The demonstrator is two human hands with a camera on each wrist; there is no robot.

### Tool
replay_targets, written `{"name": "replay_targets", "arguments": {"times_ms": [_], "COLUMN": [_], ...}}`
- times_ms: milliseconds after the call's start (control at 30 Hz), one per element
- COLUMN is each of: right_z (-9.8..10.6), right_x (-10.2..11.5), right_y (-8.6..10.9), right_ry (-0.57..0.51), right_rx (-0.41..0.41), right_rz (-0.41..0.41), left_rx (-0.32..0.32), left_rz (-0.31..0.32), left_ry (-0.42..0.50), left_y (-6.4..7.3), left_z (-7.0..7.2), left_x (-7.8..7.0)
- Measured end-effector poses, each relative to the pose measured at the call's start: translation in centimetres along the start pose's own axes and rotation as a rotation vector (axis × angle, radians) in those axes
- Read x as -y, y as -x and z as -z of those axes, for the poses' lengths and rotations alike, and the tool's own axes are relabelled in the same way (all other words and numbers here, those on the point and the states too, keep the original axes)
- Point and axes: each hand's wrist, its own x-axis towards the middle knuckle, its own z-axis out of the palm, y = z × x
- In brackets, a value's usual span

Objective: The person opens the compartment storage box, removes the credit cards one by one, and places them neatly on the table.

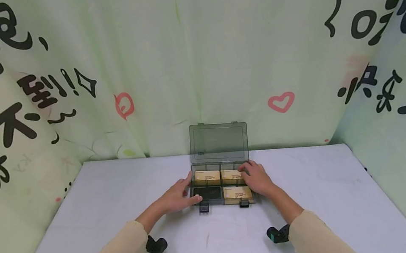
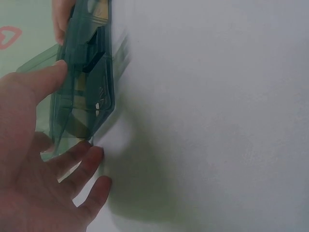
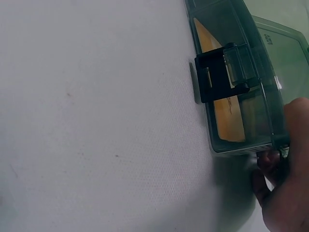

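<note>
A see-through dark storage box (image 1: 219, 165) stands on the table with its lid (image 1: 219, 142) raised at the back. Small yellow boxes fill three compartments: back left (image 1: 207, 177), back right (image 1: 229, 176) and front right (image 1: 237, 193). The front left compartment looks black; its contents are hard to tell. My left hand (image 1: 176, 196) lies at the box's left end, thumb over the front left compartment, fingers fairly straight along the side. My right hand (image 1: 257, 178) grips the right end, fingers bent over the rim by the back right yellow box. Its fingertips are partly hidden in the right wrist view.
Two black latches hang at the box's front, one left (image 1: 204, 207) and one right (image 1: 244, 203). The white table (image 1: 126, 188) extends around it. A printed curtain (image 1: 194, 59) rises behind and at both sides. Each wrist wears a black device.
</note>
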Motion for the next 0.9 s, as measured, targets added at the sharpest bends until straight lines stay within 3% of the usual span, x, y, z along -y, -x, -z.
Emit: {"name": "replay_targets", "arguments": {"times_ms": [500, 900], "right_z": [-0.38, -0.45], "right_x": [-0.14, 0.05], "right_y": [-0.16, 0.10], "right_ry": [-0.031, -0.097], "right_rx": [-0.028, -0.114], "right_rz": [-0.005, -0.002], "left_rx": [0.004, 0.005], "left_rz": [0.009, 0.008], "left_ry": [-0.048, -0.043], "left_y": [-0.11, -0.15], "left_z": [-0.20, -0.37], "left_x": [-0.01, -0.02]}}
